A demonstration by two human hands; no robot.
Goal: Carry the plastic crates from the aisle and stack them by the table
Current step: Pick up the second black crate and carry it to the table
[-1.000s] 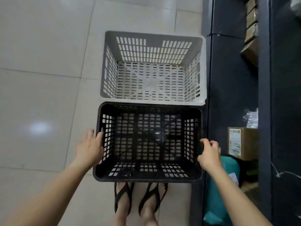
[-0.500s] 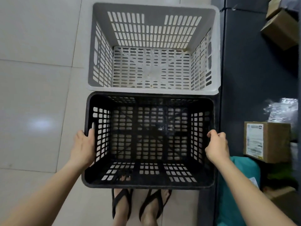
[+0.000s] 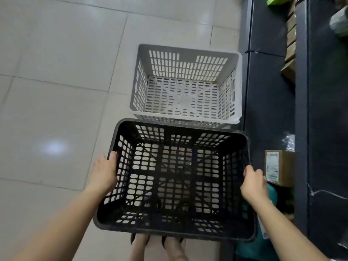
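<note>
**Black crate gripped at both sides, grey crate just beyond it**

The black crate (image 3: 169, 226) sits in the middle of the view, open side up and empty. It is held between the two hands, which are set well apart with its full width between them. The left hand (image 3: 102, 176) is at the crate's 9 o'clock, with the palm against the outside of the slotted wall and the thumb hooked over the rim. The right hand (image 3: 253, 185) is at the crate's 3 o'clock, with its fingers curled over the rim on that side. Both hands are clamped on the crate.

The crate is slightly tilted in the view. At 12 o'clock its far rim overlaps the near edge of the grey crate (image 3: 188, 50), which stands upright and empty on the tiled floor (image 3: 56, 91). At 6 o'clock its near rim covers the toes of the person's feet (image 3: 158, 247).

No brand or writing shows on either crate. At 3 o'clock, just past the right hand, a cardboard box (image 3: 284, 166) sits in the dark shelving (image 3: 269, 91). It carries a white label (image 3: 272, 166) with printed lines that are too small to read. Below the box and behind the right forearm lies something teal (image 3: 250, 249). It has a small white tag whose print is also unreadable.
</note>
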